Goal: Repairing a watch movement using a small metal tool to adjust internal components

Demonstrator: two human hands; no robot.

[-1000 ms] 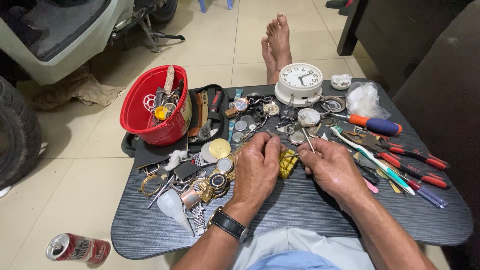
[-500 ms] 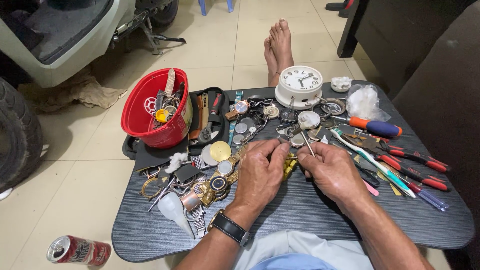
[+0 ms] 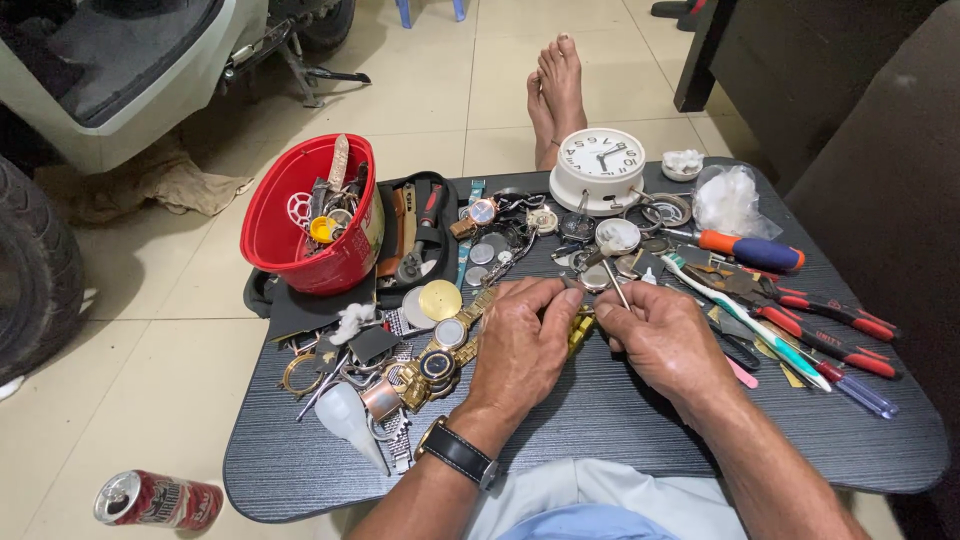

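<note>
Both hands' fingers (image 3: 548,296) pinch gold watch (image 3: 580,326); clock (image 3: 600,168), pliers (image 3: 800,300) crowd around.

A low dark wood-grain desk (image 3: 620,440) carries a red plastic basket (image 3: 275,225) of small parts at its rear left corner. A round white table clock (image 3: 600,165) stands at the rear centre. An orange-handled screwdriver (image 3: 750,250) and red-handled pliers (image 3: 835,315) lie at the right. A clear plastic funnel (image 3: 345,415) lies front left. A crushed red drinks can (image 3: 160,500) rests on the tiled floor (image 3: 150,360).
</note>
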